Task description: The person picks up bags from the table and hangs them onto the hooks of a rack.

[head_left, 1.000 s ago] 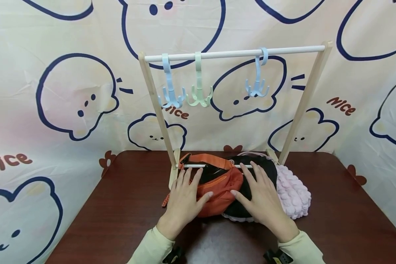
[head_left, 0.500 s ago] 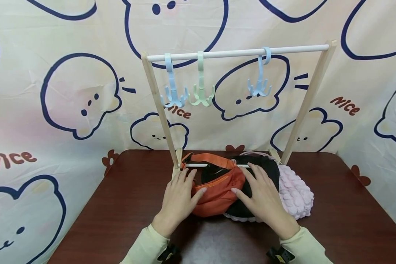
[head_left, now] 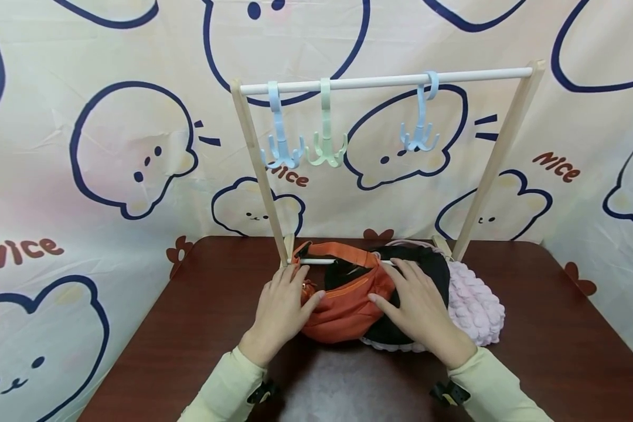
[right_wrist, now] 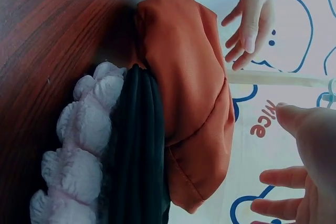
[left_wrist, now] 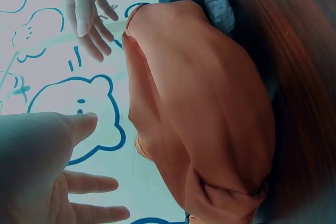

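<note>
An orange waist bag [head_left: 343, 316] with a strap and zip lies in front on the table. Partly behind it is a black bag [head_left: 435, 266], and a pale pink puffy bag [head_left: 475, 305] sits to the right. My left hand [head_left: 276, 308] hovers by the waist bag's left end, fingers spread and holding nothing. Over its right end and the black bag is my right hand [head_left: 422, 308], also spread and without a grip. Both wrist views show a gap between the near hand and the orange fabric [left_wrist: 199, 98].
Behind the bags stands a wooden rack with a white top rail [head_left: 380, 82]. From it hang two blue claw hooks [head_left: 281, 138] and a green one [head_left: 326, 132]. A white lower bar [head_left: 319, 261] runs behind the bags. The dark wood table [head_left: 211, 328] meets a printed cloth backdrop.
My left hand has drawn a little left, off the waist bag, uncovering more of its left end. My right hand has barely moved over the bags. The head view has shifted slightly.
</note>
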